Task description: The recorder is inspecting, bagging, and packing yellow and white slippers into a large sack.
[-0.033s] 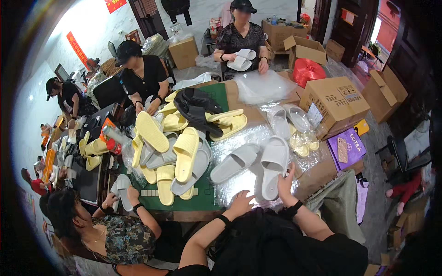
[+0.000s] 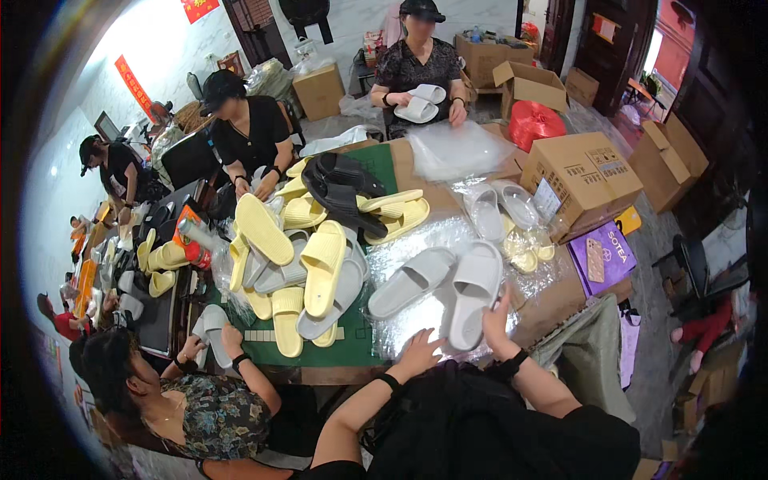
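My left hand (image 2: 418, 355) lies open, fingers spread, at the front edge of shiny clear plastic film (image 2: 400, 332). My right hand (image 2: 498, 326) grips the outer side of a grey slide slipper (image 2: 474, 292), whose toe points away from me. Just left of it, a second grey slide slipper (image 2: 412, 284) rests on the film, slanted up to the right and touched by neither hand. Some of the right hand's fingers are hidden by the slipper's edge. A pile of yellow slippers (image 2: 324, 268), with grey and black slippers (image 2: 332, 188) among them, sits to the left.
Bagged grey and yellow slippers (image 2: 520, 210) lie beyond my hands. A cardboard box (image 2: 588, 180), a purple bag (image 2: 616, 268) with a phone (image 2: 595, 260), and red twine (image 2: 536, 124) are at right. Co-workers handle slippers around the table; one sits close at left (image 2: 216, 416).
The grey slipper in my right hand has shifted slightly toward me, and the slipper beside it slightly right. My left hand has barely moved.
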The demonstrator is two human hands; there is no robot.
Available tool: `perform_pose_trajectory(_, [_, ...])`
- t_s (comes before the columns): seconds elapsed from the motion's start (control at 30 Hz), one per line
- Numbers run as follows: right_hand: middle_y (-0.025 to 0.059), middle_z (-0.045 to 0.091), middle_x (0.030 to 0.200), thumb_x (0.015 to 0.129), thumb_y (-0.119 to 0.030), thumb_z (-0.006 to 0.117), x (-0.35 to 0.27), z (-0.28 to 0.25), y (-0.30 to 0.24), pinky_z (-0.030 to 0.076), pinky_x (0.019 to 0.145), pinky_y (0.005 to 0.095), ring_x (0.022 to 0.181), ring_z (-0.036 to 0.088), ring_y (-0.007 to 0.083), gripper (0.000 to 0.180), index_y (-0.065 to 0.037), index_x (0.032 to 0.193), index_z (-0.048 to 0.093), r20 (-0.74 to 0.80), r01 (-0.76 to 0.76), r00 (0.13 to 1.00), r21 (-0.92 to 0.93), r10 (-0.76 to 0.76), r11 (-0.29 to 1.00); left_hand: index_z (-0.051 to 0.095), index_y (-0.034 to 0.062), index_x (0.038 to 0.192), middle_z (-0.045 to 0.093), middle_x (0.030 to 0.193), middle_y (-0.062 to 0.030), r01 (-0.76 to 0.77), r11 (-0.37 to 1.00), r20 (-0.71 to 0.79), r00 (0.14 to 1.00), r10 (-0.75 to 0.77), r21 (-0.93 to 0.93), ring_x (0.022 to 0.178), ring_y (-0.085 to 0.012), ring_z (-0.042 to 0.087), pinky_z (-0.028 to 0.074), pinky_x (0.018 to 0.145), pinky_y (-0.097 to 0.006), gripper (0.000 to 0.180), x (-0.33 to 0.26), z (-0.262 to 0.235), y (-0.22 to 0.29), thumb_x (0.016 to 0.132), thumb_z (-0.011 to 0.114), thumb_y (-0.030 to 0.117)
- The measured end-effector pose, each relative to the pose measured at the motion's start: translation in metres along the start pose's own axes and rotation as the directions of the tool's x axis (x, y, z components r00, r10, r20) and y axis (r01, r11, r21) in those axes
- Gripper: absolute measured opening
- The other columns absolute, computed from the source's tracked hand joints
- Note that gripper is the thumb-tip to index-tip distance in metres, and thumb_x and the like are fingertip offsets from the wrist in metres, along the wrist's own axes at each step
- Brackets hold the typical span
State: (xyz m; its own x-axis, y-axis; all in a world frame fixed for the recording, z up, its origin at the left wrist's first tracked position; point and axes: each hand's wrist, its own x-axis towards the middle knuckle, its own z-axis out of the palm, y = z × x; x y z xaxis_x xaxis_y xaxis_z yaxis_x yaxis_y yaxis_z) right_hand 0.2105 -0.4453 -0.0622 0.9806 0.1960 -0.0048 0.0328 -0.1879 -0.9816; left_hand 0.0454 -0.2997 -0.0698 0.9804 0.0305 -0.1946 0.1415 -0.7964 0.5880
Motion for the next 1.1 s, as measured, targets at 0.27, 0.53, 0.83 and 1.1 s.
perform_pose_trajectory(0.27, [0.0253,0.061,0.077,0.075,-0.022,0.054,0.003,0.000,-0.004,0.048,0.063,0.0433,0.068,0.060,0.0381,0.092,0.001,0.135,-0.012,0.458,0.083,0.800,-0.725,0.388,0.684,0.043,0.0120,0.127,0.026,0.137,-0.0188,-0.064,0.970,0.037,0.998,0.057,0.236,0.128,-0.0365,0.023,0.024,0.104,-0.043,0.060,0.005,0.022,-0.042,0.074,0.062,0.033])
perform_pose_trajectory(0.53, [0.0262,0.059,0.083,0.076,-0.021,0.051,0.000,0.037,-0.024,0.046,0.065,0.0467,0.075,0.059,0.0393,0.076,-0.002,0.137,0.010,0.412,0.196,0.891,-0.728,0.190,0.657,0.047,0.0207,0.124,0.029,0.135,-0.0218,-0.088,0.954,0.023,0.996,0.085,0.287,0.128,-0.0397,0.020,0.022,0.104,-0.046,0.050,0.003,0.036,-0.058,0.077,0.056,0.035])
perform_pose_trajectory(0.83, [0.0223,0.061,0.078,0.083,-0.052,0.044,-0.013,0.127,-0.045,0.045,0.065,0.0487,0.073,0.061,0.0358,0.059,-0.013,0.127,0.039,0.682,0.693,0.705,-0.606,-0.194,0.390,0.049,0.0094,0.121,0.030,0.136,-0.0202,-0.091,0.914,-0.052,0.991,0.121,0.396,0.128,-0.0405,0.020,0.020,0.104,-0.047,0.046,-0.001,0.051,-0.067,0.083,0.047,0.034])
perform_pose_trajectory(1.1, [0.0249,0.061,0.088,0.082,-0.057,0.040,0.017,0.138,-0.055,0.039,0.073,0.0598,0.085,0.059,0.0404,0.060,-0.007,0.112,0.053,0.538,0.502,0.834,-0.832,0.125,0.235,0.048,0.0123,0.124,0.034,0.133,-0.0213,-0.075,0.902,-0.033,0.995,0.098,0.425,0.127,-0.0389,0.023,0.021,0.104,-0.047,0.045,-0.005,0.042,-0.062,0.083,0.046,0.030])
